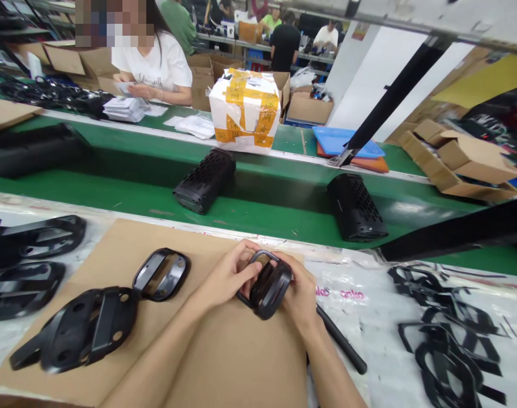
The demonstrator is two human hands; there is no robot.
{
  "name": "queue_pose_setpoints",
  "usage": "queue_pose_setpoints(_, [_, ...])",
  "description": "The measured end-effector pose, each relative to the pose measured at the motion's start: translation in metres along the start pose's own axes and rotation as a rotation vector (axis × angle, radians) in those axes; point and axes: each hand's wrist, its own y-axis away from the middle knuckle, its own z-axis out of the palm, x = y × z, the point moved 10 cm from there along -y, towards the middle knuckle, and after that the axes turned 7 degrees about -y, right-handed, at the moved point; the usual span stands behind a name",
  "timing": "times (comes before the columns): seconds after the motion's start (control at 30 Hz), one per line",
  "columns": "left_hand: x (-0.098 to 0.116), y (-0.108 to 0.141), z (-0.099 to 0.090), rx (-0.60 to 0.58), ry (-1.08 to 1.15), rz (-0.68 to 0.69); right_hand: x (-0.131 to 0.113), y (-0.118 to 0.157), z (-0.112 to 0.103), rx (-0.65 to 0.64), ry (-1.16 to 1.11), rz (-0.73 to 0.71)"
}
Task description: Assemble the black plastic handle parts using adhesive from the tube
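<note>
Both of my hands hold a black plastic frame part (269,289) above the cardboard sheet (241,351). My left hand (237,269) grips its left side, thumb on top, by a thin black ring (265,253) at the part's upper edge. Around the right side my right hand (299,286) is closed, its fingers partly hidden behind the part. Left of my hands, a similar black frame (162,275) lies on the cardboard, touching or close to a group of black plastic parts (92,323). Beside my right forearm lies a black rod-like tool (343,340).
Thin black gaskets (449,345) lie in a loose pile at right. More black frames (24,289) rest at far left. Beyond the bench, a green conveyor (267,198) carries black perforated housings (205,181). A taped white box (245,113) and a person handling papers are across it.
</note>
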Motion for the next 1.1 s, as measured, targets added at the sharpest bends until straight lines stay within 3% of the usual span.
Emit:
queue_pose_setpoints(0.3, [0.003, -0.002, -0.013, 0.141, -0.087, 0.022, 0.003, 0.001, 0.022, -0.177, -0.025, 0.005])
queue_pose_setpoints(0.67, [-0.007, -0.001, -0.003, 0.250, 0.025, 0.058, -0.002, 0.004, 0.012, -0.053, -0.051, 0.012])
queue_pose_setpoints(0.93, [-0.003, 0.003, -0.004, 0.286, -0.082, 0.032, 0.006, 0.002, 0.014, -0.076, -0.036, 0.071])
queue_pose_setpoints(1.1, [-0.003, 0.001, -0.005, 0.238, 0.020, -0.004, 0.006, 0.000, 0.017, -0.084, -0.051, 0.063])
